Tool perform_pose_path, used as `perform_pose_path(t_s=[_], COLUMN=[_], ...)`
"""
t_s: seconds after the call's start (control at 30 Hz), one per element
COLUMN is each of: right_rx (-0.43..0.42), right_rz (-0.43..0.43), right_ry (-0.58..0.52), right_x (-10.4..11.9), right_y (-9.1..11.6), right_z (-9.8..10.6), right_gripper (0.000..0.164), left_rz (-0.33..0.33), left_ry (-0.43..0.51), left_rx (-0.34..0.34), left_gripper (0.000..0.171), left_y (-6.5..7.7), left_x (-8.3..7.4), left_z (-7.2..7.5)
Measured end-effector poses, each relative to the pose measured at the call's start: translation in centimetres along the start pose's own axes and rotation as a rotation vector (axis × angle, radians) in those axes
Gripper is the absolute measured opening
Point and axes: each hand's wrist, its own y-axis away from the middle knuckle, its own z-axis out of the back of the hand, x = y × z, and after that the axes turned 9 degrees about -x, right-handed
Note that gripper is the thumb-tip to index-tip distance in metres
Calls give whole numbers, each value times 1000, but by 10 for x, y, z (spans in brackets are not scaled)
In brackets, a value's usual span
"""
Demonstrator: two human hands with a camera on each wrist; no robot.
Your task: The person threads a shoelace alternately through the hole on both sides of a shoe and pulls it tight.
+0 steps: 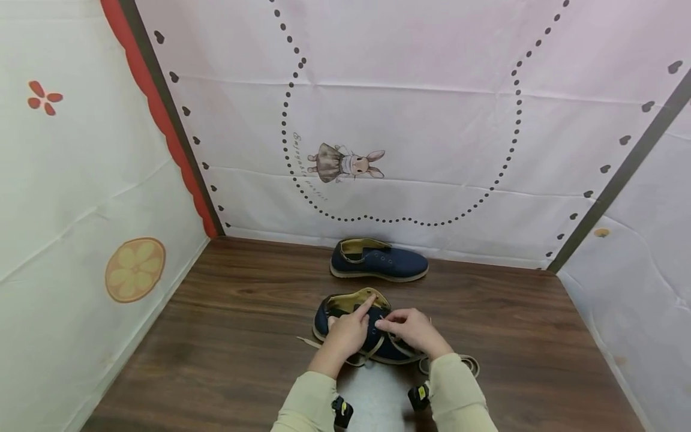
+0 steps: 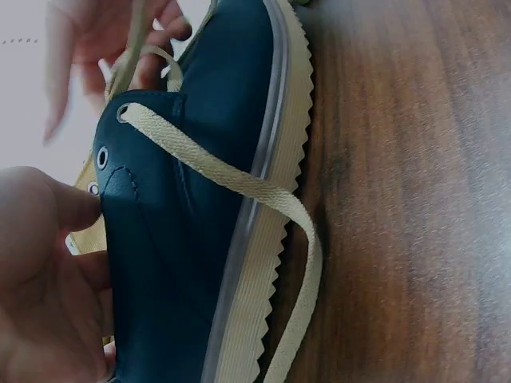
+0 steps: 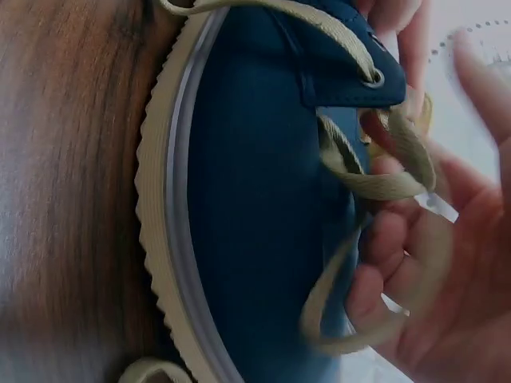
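Fingers of the right hand (image 1: 412,329) are curled in close over the near shoe (image 3: 255,183), gripping a beige lace (image 3: 391,190) that loops past them; part of that loop is blurred in the right wrist view. The left hand (image 1: 348,333) lies over the shoe's opening, its forefinger stretched straight towards the tan lining of the far flap. Its thumb side touches the edge of the near flap (image 2: 148,183), but whether the hidden fingers are gripping cannot be told.

This shoe is navy, with a pale ridged sole (image 2: 259,259). It sits on the dark wooden table (image 1: 248,324) between the two forearms, its toe towards the person's right. On the near flap the lace passes through the eyelet closest to the toe and falls over the side of the sole; two more metal-rimmed eyelets show behind it. One lace end stretches left across the tabletop, and loose loops lie beside the toe.

Behind, near the foot of the printed cloth (image 1: 410,150), stands a matching shoe (image 1: 402,263), also pointing right. Pale sleeves (image 1: 459,393) cover the person's forearms.
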Motion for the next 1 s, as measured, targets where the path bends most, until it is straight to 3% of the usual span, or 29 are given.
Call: perform_pose_path(t_s=[0.1,0.2,0.3,0.43,0.77,0.93,1.0], right_rx=[-7,-121,-242,-322,-460,-509,-540], right_rz=[41,39,3,-50,-77,-160,-190], right_ry=[-69,-97,-39,87,100,41,30], right_x=[-4,-8,-9,-7,2,3,2], right_y=[-5,-10,-13,-15,-19,-21,-23], right_z=[-2,-6,-11,-20,-34,-41,-43], right_gripper=[27,23,25,29,40,44,43], left_rz=[-2,1,8,15,-26,-16,-14], left_ry=[-6,4,5,5,37,91,84], left_rx=[-11,-10,-17,-23,-65,-108,-104], left_gripper=[48,49,50,50,51,69,68], left_y=[0,1,1,1,6,8,7], left_x=[0,-1,0,1,3,3,2], left_z=[-1,-2,-1,-1,-3,1,3])
